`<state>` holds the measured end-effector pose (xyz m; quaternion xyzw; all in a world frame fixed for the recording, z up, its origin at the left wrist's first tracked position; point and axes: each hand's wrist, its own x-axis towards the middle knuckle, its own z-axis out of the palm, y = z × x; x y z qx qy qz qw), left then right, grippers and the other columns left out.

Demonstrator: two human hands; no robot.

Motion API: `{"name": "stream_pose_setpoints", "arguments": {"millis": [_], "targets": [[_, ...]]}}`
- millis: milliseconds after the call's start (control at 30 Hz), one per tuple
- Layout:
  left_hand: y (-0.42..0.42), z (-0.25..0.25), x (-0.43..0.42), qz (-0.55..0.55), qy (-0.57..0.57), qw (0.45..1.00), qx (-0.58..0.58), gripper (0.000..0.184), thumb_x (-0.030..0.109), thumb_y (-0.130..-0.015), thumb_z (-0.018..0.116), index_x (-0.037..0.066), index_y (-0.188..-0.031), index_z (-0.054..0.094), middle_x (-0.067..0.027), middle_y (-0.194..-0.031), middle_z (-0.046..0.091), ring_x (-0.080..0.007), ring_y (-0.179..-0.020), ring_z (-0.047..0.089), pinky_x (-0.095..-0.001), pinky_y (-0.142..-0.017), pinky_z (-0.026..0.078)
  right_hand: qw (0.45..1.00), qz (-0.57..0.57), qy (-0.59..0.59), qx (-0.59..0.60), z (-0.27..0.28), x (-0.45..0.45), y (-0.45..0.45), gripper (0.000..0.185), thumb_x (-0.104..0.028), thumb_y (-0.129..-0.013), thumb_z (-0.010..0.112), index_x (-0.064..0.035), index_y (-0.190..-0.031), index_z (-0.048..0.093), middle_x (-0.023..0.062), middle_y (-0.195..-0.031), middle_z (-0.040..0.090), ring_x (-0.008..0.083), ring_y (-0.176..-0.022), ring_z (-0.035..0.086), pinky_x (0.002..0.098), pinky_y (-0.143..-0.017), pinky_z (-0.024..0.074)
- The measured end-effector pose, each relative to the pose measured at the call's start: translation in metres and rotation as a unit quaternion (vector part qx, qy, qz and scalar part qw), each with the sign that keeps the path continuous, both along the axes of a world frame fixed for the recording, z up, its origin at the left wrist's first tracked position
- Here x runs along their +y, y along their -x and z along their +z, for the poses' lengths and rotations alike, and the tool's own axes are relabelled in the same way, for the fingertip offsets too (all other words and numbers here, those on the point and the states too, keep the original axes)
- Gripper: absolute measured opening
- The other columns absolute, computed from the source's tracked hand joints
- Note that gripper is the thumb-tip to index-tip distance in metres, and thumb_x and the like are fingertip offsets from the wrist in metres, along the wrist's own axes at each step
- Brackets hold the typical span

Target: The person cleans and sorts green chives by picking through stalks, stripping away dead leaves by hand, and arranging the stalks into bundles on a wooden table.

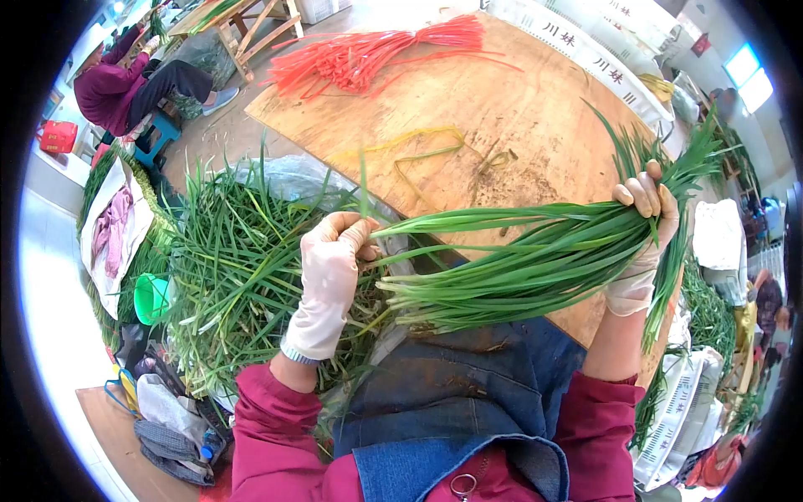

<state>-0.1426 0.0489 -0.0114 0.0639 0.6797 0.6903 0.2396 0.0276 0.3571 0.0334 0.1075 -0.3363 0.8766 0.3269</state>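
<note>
A thick bunch of garlic chives [519, 268] lies across the front of me, its pale root ends to the left and its green leaf tips to the upper right. My right hand [648, 213], in a thin pale glove, is wrapped round the leafy part. At the root end my left hand [335, 251], gloved too, pinches a few chive stalks near their pale ends. Those stalks stretch from the fingers back into the bunch. Below and beyond my left hand spreads a big heap of loose chives [242, 259] on plastic sheeting.
A wooden board [535, 125] carries dirt scraps, a yellow strip [410, 159] and a bundle of red plastic ties [368, 58]. White printed boxes [577, 42] line its far right. A green bucket [152, 299] stands left of the heap. Another person [125, 79] sits at the upper left.
</note>
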Motion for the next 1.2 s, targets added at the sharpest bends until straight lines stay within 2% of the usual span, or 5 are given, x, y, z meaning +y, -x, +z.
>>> {"name": "stream_pose_setpoints", "arguments": {"millis": [300, 433, 533, 867, 1200], "targets": [[-0.007, -0.027, -0.099, 0.297, 0.143, 0.936, 0.123, 0.020, 0.012, -0.089, 0.050, -0.006, -0.095, 0.057, -0.0074, -0.065, 0.060, -0.0182, -0.057, 0.060, -0.0299, -0.058, 0.049, 1.000, 0.008, 0.026, -0.004, -0.007, 0.008, -0.002, 0.021, -0.009, -0.087, 0.050, 0.0020, -0.104, 0.054, -0.0052, -0.060, 0.031, 0.0078, -0.058, 0.036, 0.0281, -0.068, 0.0362], [-0.003, -0.063, -0.148, 0.168, 0.496, 0.776, 0.352, 0.012, 0.012, -0.080, 0.063, 0.001, -0.083, 0.065, -0.0137, -0.087, 0.060, -0.0222, -0.079, 0.057, -0.0346, -0.070, 0.046, 0.999, -0.023, 0.030, -0.007, -0.003, -0.002, 0.001, 0.021, -0.010, -0.087, 0.050, 0.0017, -0.103, 0.054, -0.0054, -0.059, 0.031, 0.0071, -0.057, 0.035, 0.0271, -0.067, 0.0357], [-0.007, -0.058, -0.098, 0.119, 0.332, 0.788, 0.505, 0.012, 0.008, -0.077, 0.063, 0.001, -0.087, 0.063, -0.0143, -0.091, 0.060, -0.0291, -0.087, 0.056, -0.0354, -0.078, 0.045, 1.000, -0.007, 0.016, -0.001, -0.001, -0.001, 0.001, 0.021, -0.011, -0.087, 0.051, 0.0020, -0.103, 0.053, -0.0058, -0.059, 0.031, 0.0064, -0.056, 0.035, 0.0263, -0.066, 0.0353], [0.018, -0.039, 0.021, -0.392, 0.143, 0.906, 0.069, 0.019, 0.009, -0.081, 0.055, -0.004, -0.093, 0.064, -0.0128, -0.088, 0.063, -0.0189, -0.085, 0.061, -0.0306, -0.076, 0.047, 1.000, -0.023, 0.011, -0.001, 0.000, -0.005, -0.002, 0.020, -0.011, -0.087, 0.051, 0.0006, -0.103, 0.051, -0.0064, -0.058, 0.032, 0.0060, -0.055, 0.035, 0.0257, -0.065, 0.0346], [0.026, -0.024, -0.120, 0.173, 0.282, 0.881, 0.340, 0.013, 0.013, -0.087, 0.056, 0.005, -0.093, 0.065, -0.0097, -0.086, 0.065, -0.0193, -0.075, 0.061, -0.0280, -0.067, 0.050, 0.999, -0.038, 0.032, 0.007, -0.007, -0.003, -0.006, 0.020, -0.010, -0.086, 0.053, 0.0005, -0.103, 0.051, -0.0061, -0.058, 0.035, 0.0060, -0.055, 0.038, 0.0254, -0.065, 0.0354]]}}
